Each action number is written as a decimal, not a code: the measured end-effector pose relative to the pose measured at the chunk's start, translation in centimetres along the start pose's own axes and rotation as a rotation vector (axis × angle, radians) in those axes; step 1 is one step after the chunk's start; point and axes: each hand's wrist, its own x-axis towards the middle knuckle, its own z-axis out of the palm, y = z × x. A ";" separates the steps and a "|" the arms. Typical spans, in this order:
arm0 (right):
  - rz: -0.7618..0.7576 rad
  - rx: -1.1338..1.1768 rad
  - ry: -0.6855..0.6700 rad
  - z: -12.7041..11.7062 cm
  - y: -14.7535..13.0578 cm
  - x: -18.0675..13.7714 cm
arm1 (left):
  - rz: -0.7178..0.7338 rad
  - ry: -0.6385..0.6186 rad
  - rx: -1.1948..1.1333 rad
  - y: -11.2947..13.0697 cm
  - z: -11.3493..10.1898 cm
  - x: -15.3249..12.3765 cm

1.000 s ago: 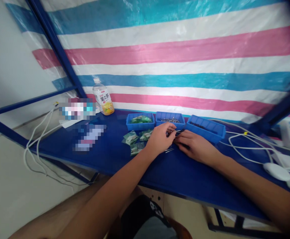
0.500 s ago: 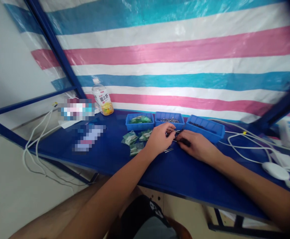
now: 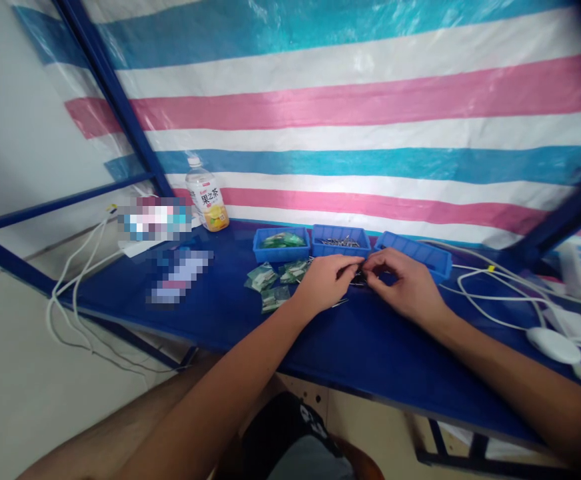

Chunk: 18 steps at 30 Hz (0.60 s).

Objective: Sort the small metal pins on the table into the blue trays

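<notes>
My left hand (image 3: 324, 281) is closed in a pinch, thumb against fingers. Its fingertips meet those of my right hand (image 3: 404, 283), whose thumb and forefinger curl together in a ring. Whatever they pinch between them is too small and dark to make out. Thin metal pieces (image 3: 339, 303) lie on the blue table (image 3: 340, 347) below the left hand, and small dark parts (image 3: 358, 280) show between the hands. Behind the fingers stands a blue bin of thin metal pieces (image 3: 340, 241). Several small green-printed plastic bags (image 3: 275, 298) lie left of the left hand.
A blue bin of green bags (image 3: 280, 245) stands at left, and another blue bin (image 3: 428, 257) sits behind my right hand. A tea bottle (image 3: 207, 195) stands at the back left. White cables (image 3: 475, 273) and a white round device (image 3: 553, 345) lie at right.
My right hand has lifted and rounded its fingers into a ring, its tips now against the left hand's. The left hand has shifted slightly right and closed its fingers more.
</notes>
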 end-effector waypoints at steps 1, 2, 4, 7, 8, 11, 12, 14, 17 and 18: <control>-0.005 0.005 -0.002 0.0 0.0 0.0 | 0.001 0.001 -0.013 -0.1 0.0 0.0; -0.005 0.007 -0.005 0.1 0.0 -0.1 | -0.005 0.007 -0.031 -0.1 0.1 0.0; 0.008 0.015 -0.007 0.2 0.1 -0.2 | -0.032 0.024 -0.080 -0.1 0.1 0.1; 0.067 0.057 -0.020 0.4 0.2 -0.4 | -0.072 0.040 -0.149 -0.1 0.0 0.1; 0.093 0.078 -0.022 0.4 0.2 -0.4 | -0.082 0.049 -0.160 -0.2 0.0 0.1; 0.169 0.139 -0.032 0.4 0.2 -0.5 | -0.108 0.079 -0.192 -0.4 0.1 0.0; 0.188 0.151 -0.036 0.4 0.2 -0.5 | -0.120 0.085 -0.212 -0.6 0.2 0.0; 0.215 0.150 -0.041 0.3 0.1 -0.5 | -0.149 0.092 -0.252 -0.8 0.3 0.0; 0.229 0.118 -0.021 0.3 0.0 -0.5 | -0.174 0.107 -0.232 -0.9 0.5 -0.1; 0.228 0.114 -0.012 0.3 -0.1 -0.5 | -0.174 0.114 -0.210 -0.9 0.4 -0.1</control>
